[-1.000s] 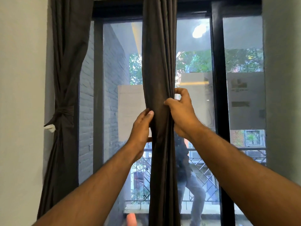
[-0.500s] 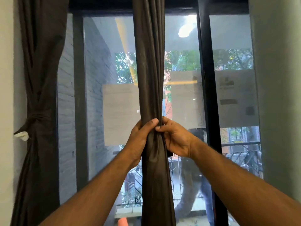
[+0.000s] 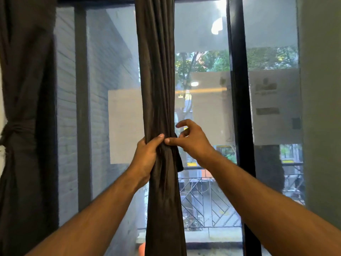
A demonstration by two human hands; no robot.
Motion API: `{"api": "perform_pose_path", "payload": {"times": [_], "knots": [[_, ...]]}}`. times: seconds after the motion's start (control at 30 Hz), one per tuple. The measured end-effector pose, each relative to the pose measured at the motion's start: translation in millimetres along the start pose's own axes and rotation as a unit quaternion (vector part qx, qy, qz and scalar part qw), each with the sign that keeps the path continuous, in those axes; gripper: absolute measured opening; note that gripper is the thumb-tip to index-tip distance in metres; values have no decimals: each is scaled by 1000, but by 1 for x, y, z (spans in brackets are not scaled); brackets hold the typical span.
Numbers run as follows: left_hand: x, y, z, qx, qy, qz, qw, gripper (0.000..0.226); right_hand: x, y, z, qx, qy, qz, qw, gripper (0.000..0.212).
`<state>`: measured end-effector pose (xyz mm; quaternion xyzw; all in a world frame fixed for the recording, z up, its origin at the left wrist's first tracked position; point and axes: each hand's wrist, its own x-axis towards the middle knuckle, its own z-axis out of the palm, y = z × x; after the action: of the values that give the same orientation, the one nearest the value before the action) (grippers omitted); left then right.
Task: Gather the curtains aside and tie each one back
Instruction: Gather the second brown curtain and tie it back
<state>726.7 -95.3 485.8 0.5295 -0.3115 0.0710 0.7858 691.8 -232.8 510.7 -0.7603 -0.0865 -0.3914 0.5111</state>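
A dark brown curtain (image 3: 156, 80) hangs bunched into a narrow column in the middle of the window. My left hand (image 3: 146, 156) is wrapped around it from the left at about mid height, squeezing the folds together. My right hand (image 3: 191, 139) is on the curtain's right side, its thumb pressing the fabric next to my left thumb, its other fingers spread and curled off the cloth. A short flap of dark fabric (image 3: 179, 161) sticks out below my right hand. A second dark curtain (image 3: 27, 89) hangs at the far left, cinched by a tieback (image 3: 13, 128).
A black window frame post (image 3: 238, 108) stands right of the middle curtain, with a pale wall (image 3: 323, 108) beyond it. Another frame post (image 3: 82, 108) stands on the left. Outside the glass are a balcony railing (image 3: 204, 198), a brick wall and trees.
Both hands slid down the bunched curtain from higher up. My right hand, first closed on the fabric, has opened its fingers and keeps only the thumb on it. The view shifted right.
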Motion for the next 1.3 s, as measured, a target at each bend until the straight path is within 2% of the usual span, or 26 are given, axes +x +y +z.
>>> {"api": "perform_pose_path", "payload": {"times": [0.13,0.23,0.33,0.47,0.53,0.63,0.73,0.8,0.83,0.87,0.9,0.97,1.0,1.03,1.07,1.13,1.2,1.23,1.27,1.3], "knots": [[3,-3,-3,-5,-9,6,1000,26,10,-8,-2,85,-63,-27,994,67],[4,-1,-7,0,-37,4,999,28,12,-9,2,55,-56,-60,995,54],[6,5,-14,10,-77,-16,997,23,9,-11,6,91,-97,-75,988,39],[14,9,-24,50,-131,-21,990,34,8,-16,10,134,-139,-69,979,41],[18,11,-30,9,-127,-19,992,48,8,-17,12,146,-156,-45,976,46],[27,12,-40,-40,-69,42,996,53,10,-16,16,104,-163,-33,981,50],[30,15,-46,25,54,140,988,46,12,-18,19,-2,-157,-72,985,51],[27,15,-47,73,99,216,969,44,12,-18,22,-53,-158,-94,982,50],[26,14,-48,125,118,271,947,44,12,-18,24,-87,-151,-107,979,46],[24,13,-50,213,132,348,903,43,11,-17,25,-132,-134,-127,974,42],[26,10,-53,320,143,433,830,42,10,-16,26,-182,-113,-152,965,38],[32,4,-59,496,168,558,644,40,9,-16,29,-259,-73,-191,944,33],[34,4,-61,539,182,584,579,39,9,-17,30,-284,-58,-199,936,33],[34,4,-62,559,193,599,540,37,9,-19,31,-305,-46,-200,930,33],[34,5,-62,564,199,613,516,34,9,-21,32,-325,-36,-196,925,33],[34,4,-60,545,195,649,493,22,11,-23,32,-359,-19,-181,916,33],[33,0,-58,530,147,689,472,18,12,-25,29,-390,-10,-179,903,27],[33,-2,-57,525,101,705,467,24,13,-27,27,-395,-12,-182,900,22],[34,-5,-57,521,50,707,476,33,14,-30,24,-391,-18,-183,902,19],[34,-6,-57,514,11,696,500,41,14,-34,22,-378,-27,-178,908,17]]}}
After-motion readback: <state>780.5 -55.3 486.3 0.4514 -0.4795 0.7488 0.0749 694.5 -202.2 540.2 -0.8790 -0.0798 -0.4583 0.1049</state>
